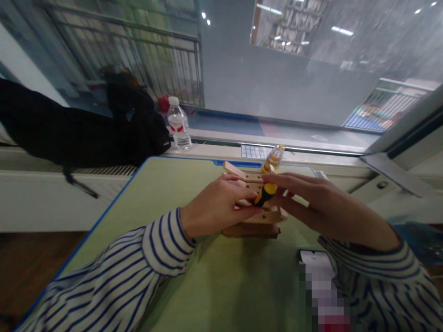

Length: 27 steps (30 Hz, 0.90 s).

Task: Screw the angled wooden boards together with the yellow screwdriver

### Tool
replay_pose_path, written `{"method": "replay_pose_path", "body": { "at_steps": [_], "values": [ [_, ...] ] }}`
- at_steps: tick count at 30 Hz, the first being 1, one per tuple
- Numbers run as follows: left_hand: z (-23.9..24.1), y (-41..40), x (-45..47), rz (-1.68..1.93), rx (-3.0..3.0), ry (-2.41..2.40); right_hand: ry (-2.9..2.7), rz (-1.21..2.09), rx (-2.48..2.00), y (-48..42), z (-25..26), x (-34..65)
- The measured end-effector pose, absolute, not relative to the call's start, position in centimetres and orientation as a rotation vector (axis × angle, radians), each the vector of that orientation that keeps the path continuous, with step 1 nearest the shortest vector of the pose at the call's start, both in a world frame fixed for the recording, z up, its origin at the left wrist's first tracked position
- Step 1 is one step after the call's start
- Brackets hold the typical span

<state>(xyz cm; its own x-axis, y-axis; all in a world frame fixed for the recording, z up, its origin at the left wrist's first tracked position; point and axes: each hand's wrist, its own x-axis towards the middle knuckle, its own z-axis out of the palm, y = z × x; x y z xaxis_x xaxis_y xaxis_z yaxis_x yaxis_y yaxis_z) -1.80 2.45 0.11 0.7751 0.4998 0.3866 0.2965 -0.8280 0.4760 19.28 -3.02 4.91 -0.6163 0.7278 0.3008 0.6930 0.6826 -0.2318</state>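
A small wooden assembly (258, 216) of light slats with holes stands on the green table (166, 198). My left hand (216, 205) is closed on its left side, thumb and fingers gripping a slat. My right hand (321, 207) reaches in from the right, fingers curled around a screwdriver (267, 189) with a yellow and black handle and a clear yellow top. The screwdriver stands upright against the wood. Its tip is hidden behind my fingers. Both sleeves are striped blue and white.
A phone (320, 276) lies on the table under my right forearm. On the window ledge stand a water bottle (180, 124), a black bag (69, 129) and a small grid-patterned card (254, 151). The window glass rises behind the ledge.
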Motion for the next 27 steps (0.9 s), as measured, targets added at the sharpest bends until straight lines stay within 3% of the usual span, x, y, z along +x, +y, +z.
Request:
{"method": "replay_pose_path", "body": {
  "at_steps": [27],
  "values": [
    [2.1, 2.4, -1.8, 0.598, 2.551, 0.68, -2.434, 0.152, -1.013, -2.7, 4.4, 19.1]
  ]
}}
